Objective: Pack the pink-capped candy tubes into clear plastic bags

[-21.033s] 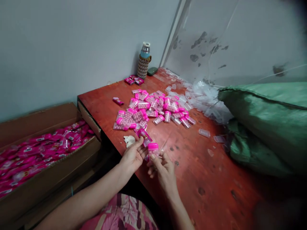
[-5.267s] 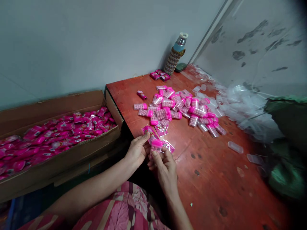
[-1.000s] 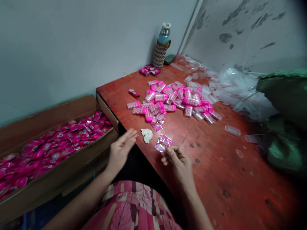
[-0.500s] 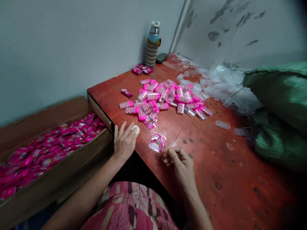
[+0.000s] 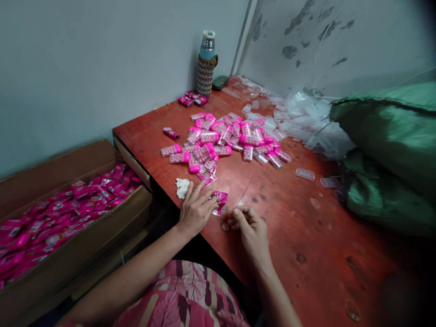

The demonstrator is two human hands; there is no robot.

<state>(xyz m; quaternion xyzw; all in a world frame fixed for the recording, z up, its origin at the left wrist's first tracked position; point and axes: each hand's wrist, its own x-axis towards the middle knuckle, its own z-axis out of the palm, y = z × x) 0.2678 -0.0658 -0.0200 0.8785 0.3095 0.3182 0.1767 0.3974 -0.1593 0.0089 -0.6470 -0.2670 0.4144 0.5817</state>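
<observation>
My left hand [image 5: 196, 208], fingers spread, reaches over the left part of a pink printed packet [image 5: 221, 200] on the red table [image 5: 272, 268]. A crumpled white wad [image 5: 182, 187] lies just left of its fingertips. To the right of the packet, my right hand [image 5: 247, 223] has its fingers curled, thumb against the index finger; whatever may be between them is too small to make out. Beyond the hands is a heap of clear containers with pink caps [image 5: 206, 152], filled with small pink balls. Another pink label or packet [image 5: 206, 176] lies at the heap's near edge.
An open cardboard box [image 5: 132, 200] of pink packages stands at the left. Behind the heap are a bottle in a knitted sleeve [image 5: 205, 75] and small pink boxes [image 5: 192, 99]. Empty clear containers [image 5: 299, 120] and a green sack [image 5: 384, 181] occupy the right.
My left hand has moved right, from the white wad to the pink packet, uncovering the wad. My right hand keeps its curled pose beside the packet. The view has shifted slightly.
</observation>
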